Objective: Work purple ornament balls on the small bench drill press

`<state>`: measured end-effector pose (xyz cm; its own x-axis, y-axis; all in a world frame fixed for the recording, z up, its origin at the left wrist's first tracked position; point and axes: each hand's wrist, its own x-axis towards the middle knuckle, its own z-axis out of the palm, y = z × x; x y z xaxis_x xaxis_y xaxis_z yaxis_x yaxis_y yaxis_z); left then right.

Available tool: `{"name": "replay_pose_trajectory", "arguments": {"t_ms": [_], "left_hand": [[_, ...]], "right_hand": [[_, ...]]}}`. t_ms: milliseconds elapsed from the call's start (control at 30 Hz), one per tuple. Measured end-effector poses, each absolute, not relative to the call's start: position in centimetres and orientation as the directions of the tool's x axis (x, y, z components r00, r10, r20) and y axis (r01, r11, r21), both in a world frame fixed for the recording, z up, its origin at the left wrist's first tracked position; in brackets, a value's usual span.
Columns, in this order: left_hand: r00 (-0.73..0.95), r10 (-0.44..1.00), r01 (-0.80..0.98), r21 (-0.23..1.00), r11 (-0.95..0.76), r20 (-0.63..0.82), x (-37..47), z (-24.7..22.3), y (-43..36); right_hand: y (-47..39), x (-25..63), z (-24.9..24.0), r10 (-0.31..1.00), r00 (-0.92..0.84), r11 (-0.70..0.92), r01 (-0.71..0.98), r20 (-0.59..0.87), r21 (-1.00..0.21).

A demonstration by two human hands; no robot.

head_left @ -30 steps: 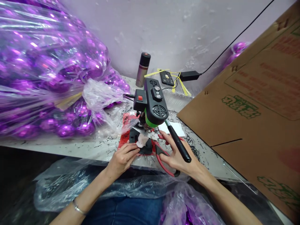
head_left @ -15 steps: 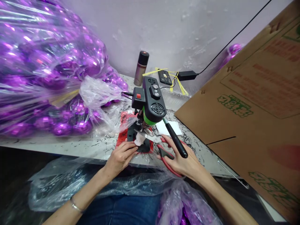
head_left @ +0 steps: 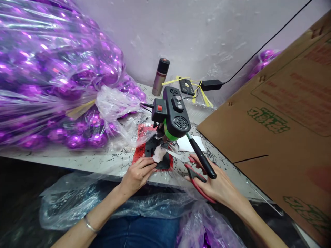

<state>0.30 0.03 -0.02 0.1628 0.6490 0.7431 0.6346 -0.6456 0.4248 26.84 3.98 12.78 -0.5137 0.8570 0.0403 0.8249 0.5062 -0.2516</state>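
Observation:
My left hand [head_left: 138, 174] pinches the edge of a crumpled, whitish piece [head_left: 159, 154], whose material I cannot make out. It lies over the black base [head_left: 163, 164] of a small black-and-green press machine [head_left: 177, 112]. My right hand [head_left: 214, 179] holds scissors [head_left: 190, 169] with red and black handles, fingers through the loops. The blades point left, their tips beside the whitish piece and below the machine's head. The machine's black lever [head_left: 201, 155] reaches down over the fingers of my right hand and partly hides them.
A clear bag of shiny purple balls [head_left: 57, 75] fills the left. A large cardboard box [head_left: 271, 137] slants along the right. Behind the machine stand a spray can [head_left: 160, 76] and a black phone-like slab [head_left: 186, 86]. Dark scraps litter the table [head_left: 103, 155]; plastic film hangs over its front edge.
My right hand has drawn the scissors back to the right and toward me, away from under the machine's head. My left hand keeps its grip on the whitish piece. The view has shifted slightly.

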Motion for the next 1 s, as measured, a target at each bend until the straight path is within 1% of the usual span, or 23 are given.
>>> {"name": "replay_pose_trajectory", "arguments": {"t_ms": [100, 233, 300, 433, 567, 700, 1000], "left_hand": [[0.165, 0.643, 0.643, 0.412, -0.646, 0.748, 0.3, 0.0, 0.0], [0.17, 0.645, 0.648, 0.409, -0.643, 0.745, 0.3, 0.0, 0.0], [0.17, 0.647, 0.649, 0.41, -0.641, 0.743, 0.3, 0.0, 0.0], [0.171, 0.649, 0.649, 0.411, -0.64, 0.742, 0.3, -0.1, 0.0], [0.169, 0.652, 0.65, 0.414, -0.638, 0.739, 0.3, -0.1, 0.0], [0.163, 0.651, 0.648, 0.418, -0.637, 0.741, 0.3, -0.1, 0.0], [0.158, 0.655, 0.641, 0.428, -0.637, 0.739, 0.3, -0.2, 0.0]], "right_hand": [[4.0, 26.7, 13.4, 0.84, -0.536, 0.537, 0.799, 0.084, -0.272], [4.7, 25.4, 13.3, 0.817, -0.565, 0.575, 0.787, 0.113, -0.224], [5.1, 24.8, 13.0, 0.813, -0.576, 0.58, 0.784, 0.089, -0.22], [5.4, 24.3, 12.4, 0.818, -0.573, 0.564, 0.787, 0.04, -0.25], [5.3, 24.5, 12.6, 0.823, -0.565, 0.557, 0.787, 0.053, -0.264], [5.3, 24.6, 13.0, 0.825, -0.563, 0.555, 0.793, 0.049, -0.252], [5.4, 24.4, 12.1, 0.825, -0.564, 0.551, 0.79, 0.036, -0.267]]}}
